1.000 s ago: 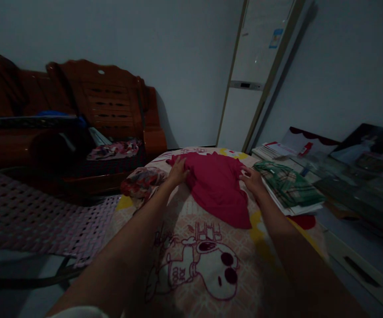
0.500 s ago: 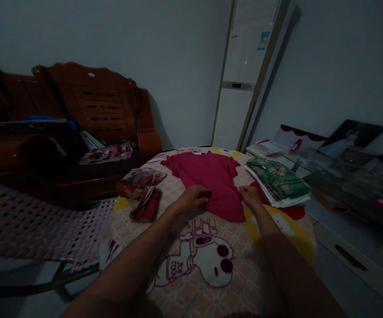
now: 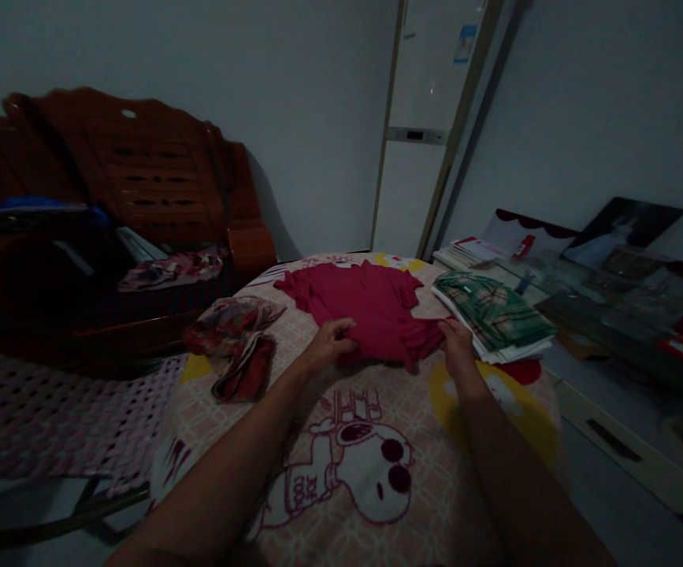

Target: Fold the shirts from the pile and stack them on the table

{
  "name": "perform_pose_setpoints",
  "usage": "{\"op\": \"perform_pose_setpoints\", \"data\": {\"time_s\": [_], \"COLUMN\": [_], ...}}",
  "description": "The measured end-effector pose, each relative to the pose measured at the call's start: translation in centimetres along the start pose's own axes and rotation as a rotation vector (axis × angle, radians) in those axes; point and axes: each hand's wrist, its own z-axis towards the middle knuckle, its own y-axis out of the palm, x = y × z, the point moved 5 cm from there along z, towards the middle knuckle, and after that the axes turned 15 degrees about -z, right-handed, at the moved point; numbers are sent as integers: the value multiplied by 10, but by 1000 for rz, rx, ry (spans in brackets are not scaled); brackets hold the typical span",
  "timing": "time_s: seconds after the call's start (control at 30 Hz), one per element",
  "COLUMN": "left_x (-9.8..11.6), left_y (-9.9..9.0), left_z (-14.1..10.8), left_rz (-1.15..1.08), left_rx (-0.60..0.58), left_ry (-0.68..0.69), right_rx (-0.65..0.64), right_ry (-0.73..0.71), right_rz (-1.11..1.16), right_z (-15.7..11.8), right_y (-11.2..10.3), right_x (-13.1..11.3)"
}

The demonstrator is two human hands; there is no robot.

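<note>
A dark pink short-sleeved T-shirt (image 3: 365, 303) lies spread on a round table covered with a patterned cloth (image 3: 429, 504), its sleeves toward the far side. My left hand (image 3: 334, 344) grips the shirt's near left edge between thumb and fingers. At the other side, my right hand (image 3: 456, 340) pinches the near right edge and holds it stretched outward. Between the hands the lower part of the shirt is bunched and creased. The fabric inside each grip is mostly hidden by the fingers.
A crumpled reddish patterned cloth (image 3: 238, 346) sits left of the shirt. On the right lies a folded stack with a green plaid garment (image 3: 495, 311) on top. A woven chair (image 3: 81, 417) stands at the left, a glass-topped cabinet (image 3: 613, 295) at the right, a wooden bench (image 3: 157, 181) behind.
My right hand has moved right and pulled the shirt's edge outward. The hem has drawn up and bunched, and my left hand now grips the left edge. The view has shifted slightly.
</note>
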Motion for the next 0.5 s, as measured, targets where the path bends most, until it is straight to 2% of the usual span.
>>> {"op": "perform_pose_setpoints", "data": {"time_s": [0.1, 0.2, 0.33, 0.5], "left_x": [1, -8, -15, -13], "left_y": [-32, -53, -67, -73], "left_z": [-1, -1, 0, -2], "left_rz": [-193, -306, -373, -441], "left_rx": [197, 348, 496, 543], "left_ry": [-17, -46, -34, -15], "right_rx": [39, 51, 138, 219], "right_ry": [7, 15, 97, 161], "right_rz": [215, 295, 349, 374], "right_z": [2, 5, 11, 14], "right_y": [-2, -6, -22, -35], "right_x": [2, 7, 17, 23]}}
